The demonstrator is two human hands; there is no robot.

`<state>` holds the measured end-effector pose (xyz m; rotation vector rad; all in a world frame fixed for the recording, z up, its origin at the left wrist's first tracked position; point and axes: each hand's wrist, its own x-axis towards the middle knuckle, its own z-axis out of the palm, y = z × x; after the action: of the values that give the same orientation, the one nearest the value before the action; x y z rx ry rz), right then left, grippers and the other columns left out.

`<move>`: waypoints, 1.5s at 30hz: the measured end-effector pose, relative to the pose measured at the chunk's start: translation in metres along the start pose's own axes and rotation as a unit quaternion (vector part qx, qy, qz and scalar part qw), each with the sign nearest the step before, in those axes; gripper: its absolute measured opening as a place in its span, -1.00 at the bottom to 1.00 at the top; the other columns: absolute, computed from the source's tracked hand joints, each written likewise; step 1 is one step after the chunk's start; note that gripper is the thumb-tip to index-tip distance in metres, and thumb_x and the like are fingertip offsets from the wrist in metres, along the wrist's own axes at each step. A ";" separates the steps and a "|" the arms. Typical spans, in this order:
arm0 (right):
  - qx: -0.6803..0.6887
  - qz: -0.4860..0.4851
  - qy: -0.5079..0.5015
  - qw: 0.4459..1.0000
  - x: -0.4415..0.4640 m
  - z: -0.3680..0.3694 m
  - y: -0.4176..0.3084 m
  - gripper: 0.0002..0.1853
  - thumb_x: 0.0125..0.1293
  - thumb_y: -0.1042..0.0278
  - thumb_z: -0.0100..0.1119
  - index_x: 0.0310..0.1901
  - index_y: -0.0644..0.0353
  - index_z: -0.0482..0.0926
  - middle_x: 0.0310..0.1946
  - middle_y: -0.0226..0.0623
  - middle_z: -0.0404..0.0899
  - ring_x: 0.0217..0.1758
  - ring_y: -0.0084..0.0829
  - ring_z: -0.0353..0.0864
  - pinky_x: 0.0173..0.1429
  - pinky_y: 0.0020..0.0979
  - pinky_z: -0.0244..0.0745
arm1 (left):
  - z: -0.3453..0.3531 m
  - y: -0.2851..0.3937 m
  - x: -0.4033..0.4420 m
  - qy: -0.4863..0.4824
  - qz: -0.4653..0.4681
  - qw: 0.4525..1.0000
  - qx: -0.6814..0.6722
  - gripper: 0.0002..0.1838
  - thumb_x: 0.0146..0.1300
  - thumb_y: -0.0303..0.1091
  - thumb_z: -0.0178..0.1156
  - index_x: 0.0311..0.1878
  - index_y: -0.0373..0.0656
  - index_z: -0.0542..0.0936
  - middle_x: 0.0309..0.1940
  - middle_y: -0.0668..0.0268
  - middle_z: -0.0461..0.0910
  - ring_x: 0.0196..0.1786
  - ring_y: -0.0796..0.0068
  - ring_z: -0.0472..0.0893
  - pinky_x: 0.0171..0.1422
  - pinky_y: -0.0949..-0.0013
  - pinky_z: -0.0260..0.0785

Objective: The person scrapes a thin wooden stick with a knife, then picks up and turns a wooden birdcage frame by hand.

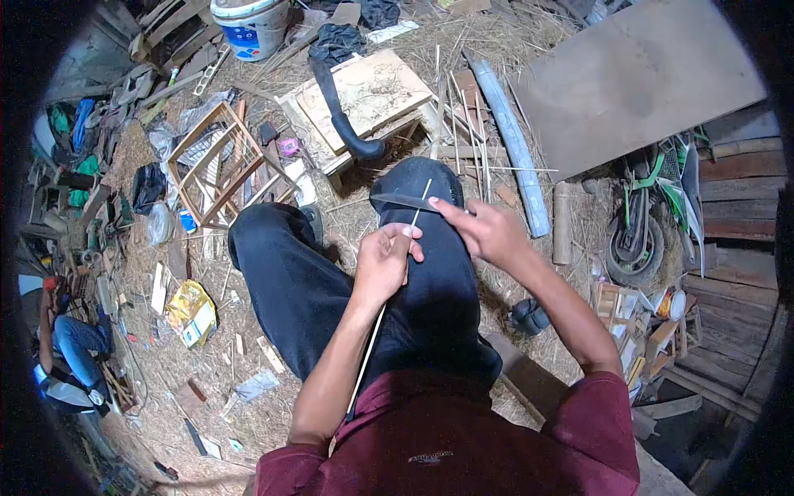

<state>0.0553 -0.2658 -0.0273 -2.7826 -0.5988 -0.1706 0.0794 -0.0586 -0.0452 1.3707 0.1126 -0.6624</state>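
Observation:
My left hand (383,263) is closed around a thin pale stick (370,347), which runs slantwise from near my waist up over my thigh. My right hand (490,231) grips a knife (401,199), its handle mostly hidden in the fingers and the index finger stretched along it. The blade points left and crosses the stick near its upper end, just above my left fingers. Whether the edge touches the stick I cannot tell. Both hands are over my right thigh, close to the knee.
Ahead stands a low wooden bench (389,78) with a black-handled machete (347,120) on it. Beside it are a wooden frame (217,169), thin sticks and a grey plank (509,140). A motorbike (641,215) is at right; another person (74,339) sits at far left.

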 end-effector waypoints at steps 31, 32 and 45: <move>0.034 -0.014 0.009 0.999 -0.008 0.006 0.004 -0.30 0.12 0.47 0.20 0.32 -0.41 0.44 -0.54 -0.34 0.37 -0.56 -0.29 0.54 -0.52 -0.29 0.52 | -0.002 -0.004 -0.001 -0.012 0.000 1.000 0.013 -0.71 0.51 -0.28 -0.03 -0.14 -0.32 0.57 -0.57 0.36 0.55 -0.75 0.71 0.32 -0.68 0.56 0.13; 0.034 0.001 0.004 0.999 -0.007 0.006 0.008 -0.29 0.11 0.45 0.21 0.33 -0.42 0.43 -0.53 -0.34 0.36 -0.57 -0.29 0.53 -0.52 -0.29 0.52 | -0.001 -0.004 0.000 -0.013 0.007 1.000 0.018 -0.71 0.51 -0.28 -0.04 -0.14 -0.32 0.57 -0.57 0.36 0.55 -0.74 0.71 0.32 -0.68 0.56 0.13; -0.022 0.024 0.012 0.999 0.013 -0.006 0.018 -0.27 0.08 0.50 0.20 0.34 -0.31 0.44 -0.58 -0.29 0.35 -0.52 -0.35 0.49 -0.45 -0.29 0.47 | -0.003 -0.003 -0.003 -0.001 0.013 1.000 0.025 -0.73 0.49 -0.30 -0.02 -0.15 -0.31 0.58 -0.59 0.38 0.54 -0.74 0.70 0.32 -0.67 0.56 0.15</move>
<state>0.0740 -0.2782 -0.0234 -2.8302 -0.5269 -0.2098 0.0769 -0.0546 -0.0474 1.4174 0.0759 -0.6480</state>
